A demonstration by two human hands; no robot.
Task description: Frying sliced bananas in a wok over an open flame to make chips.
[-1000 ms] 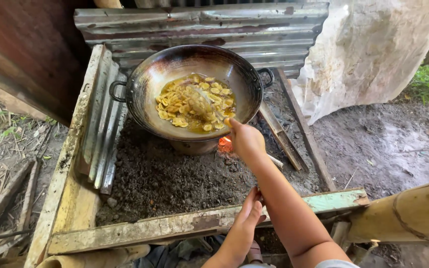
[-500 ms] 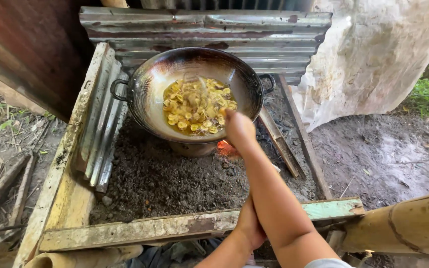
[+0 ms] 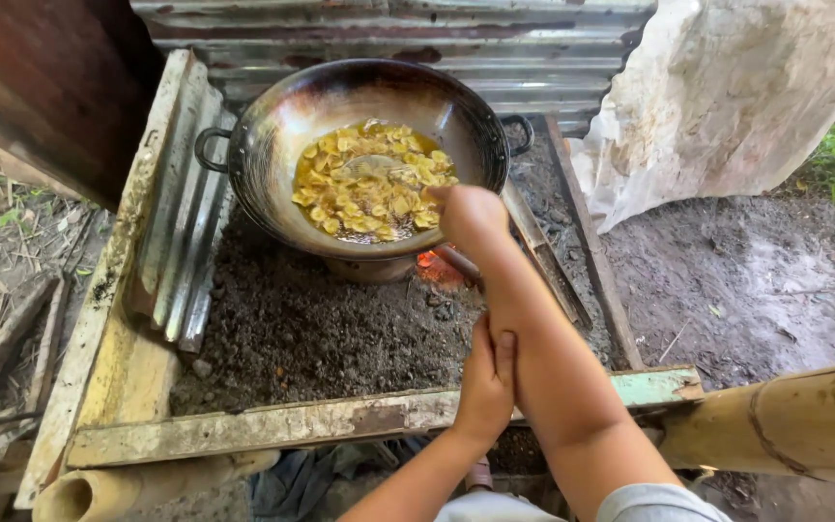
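Note:
A dark two-handled wok (image 3: 273, 135) sits over a fire in an ash bed and holds yellow chips (image 3: 369, 188) frying in oil. My right hand (image 3: 471, 217) is closed in a fist at the wok's near right rim. It grips the handle of a grey metal ladle (image 3: 371, 166) whose head lies among the chips. My left hand (image 3: 486, 379) clasps my right forearm just above the near wooden beam.
Orange embers (image 3: 434, 269) glow under the wok. Dark ash (image 3: 311, 329) fills the wood-framed hearth (image 3: 273, 420). Corrugated metal sheets (image 3: 495, 48) stand behind, a white sack (image 3: 736, 97) at right, a bamboo pole (image 3: 794, 420) at lower right, muddy ground beyond.
My right hand has moved up to the wok's rim with the ladle in the chips. My left hand has closed around the right forearm. The view has come closer.

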